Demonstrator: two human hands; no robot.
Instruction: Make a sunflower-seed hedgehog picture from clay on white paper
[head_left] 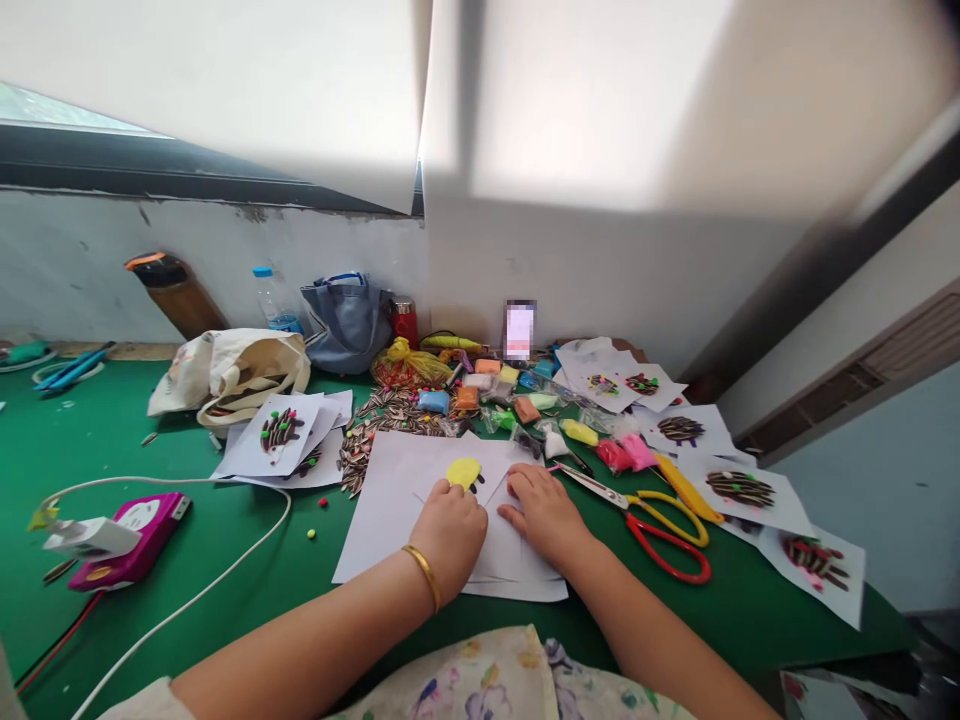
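Floral clothing (472,680) leaves a gap below the paper (386,510); left hand (450,535) curls, grip hidden, at yellow shape (463,471), right hand (546,507) half-spread.

Flat white paper sheets (375,520) lie on the green surface (240,530), with a rounded yellow piece (463,469) on them toward twelve o'clock. From the sheets, striped sunflower seeds (361,448) lie at eleven, a blue fabric bag (341,325) behind them; bagged coloured lumps (526,409) at one; red-and-yellow-handled metal scissors (622,499) at three; a magenta box (156,525) at nine.
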